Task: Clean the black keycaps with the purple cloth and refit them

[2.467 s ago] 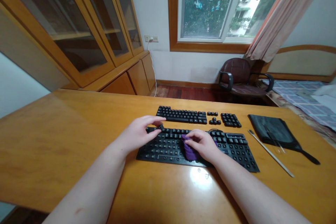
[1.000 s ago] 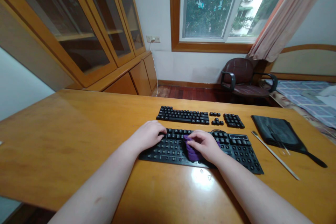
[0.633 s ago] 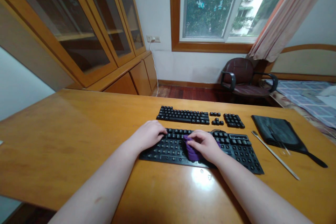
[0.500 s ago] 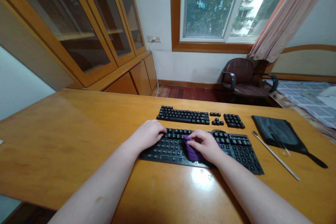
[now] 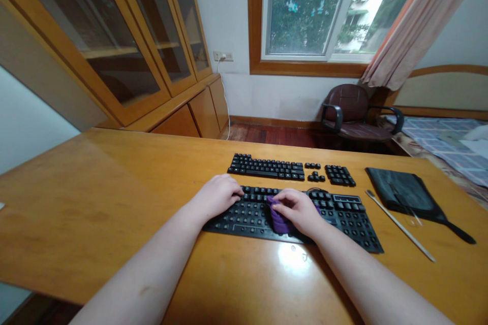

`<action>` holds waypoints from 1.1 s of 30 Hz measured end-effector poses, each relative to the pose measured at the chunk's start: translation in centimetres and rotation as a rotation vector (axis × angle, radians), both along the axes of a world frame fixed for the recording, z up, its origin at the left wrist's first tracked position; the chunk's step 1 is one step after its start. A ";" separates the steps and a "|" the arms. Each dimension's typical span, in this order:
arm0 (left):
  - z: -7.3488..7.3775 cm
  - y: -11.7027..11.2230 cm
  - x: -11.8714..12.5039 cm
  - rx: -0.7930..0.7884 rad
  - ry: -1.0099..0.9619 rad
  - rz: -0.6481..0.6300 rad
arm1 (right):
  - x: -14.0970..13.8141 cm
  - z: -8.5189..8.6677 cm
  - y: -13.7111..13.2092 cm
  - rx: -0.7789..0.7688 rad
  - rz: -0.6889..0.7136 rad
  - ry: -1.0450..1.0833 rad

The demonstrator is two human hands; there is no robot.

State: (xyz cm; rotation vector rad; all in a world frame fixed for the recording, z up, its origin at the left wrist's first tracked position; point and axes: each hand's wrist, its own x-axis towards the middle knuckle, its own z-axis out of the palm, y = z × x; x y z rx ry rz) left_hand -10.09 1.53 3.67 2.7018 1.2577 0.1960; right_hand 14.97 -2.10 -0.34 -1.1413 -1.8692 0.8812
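A black keyboard (image 5: 244, 221) lies on the desk with most of its keycaps off, its switches bare; the top row still carries caps. At its upper left corner rests my left hand (image 5: 219, 195), fingers curled over the edge and gripping it. My right hand (image 5: 299, 210) pinches a bunched purple cloth (image 5: 281, 224), which lies on the middle of the keyboard. Behind it, loose black keycaps (image 5: 267, 167) are laid out in keyboard order, with the number pad keycaps (image 5: 340, 175) as a separate block at the right.
On the right of the desk (image 5: 114, 203) lie a thin pale brush (image 5: 404, 228) and a dark pouch (image 5: 404, 190) with a strap and a small thin wire tool (image 5: 409, 208) on it. Beyond the desk stand an armchair (image 5: 348, 106) and a glass-fronted cabinet (image 5: 179, 89).
My left hand has shifted very slightly to the right along the keyboard's edge. The right hand and the purple cloth show no clear movement.
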 end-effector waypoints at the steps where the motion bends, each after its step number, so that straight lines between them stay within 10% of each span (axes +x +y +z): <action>1: 0.0 0.0 0.0 -0.006 0.001 -0.005 | 0.0 0.0 0.0 0.001 0.000 -0.002; 33: -0.3 0.0 -0.2 -0.048 0.026 0.032 | -0.1 0.1 0.0 0.006 -0.007 -0.001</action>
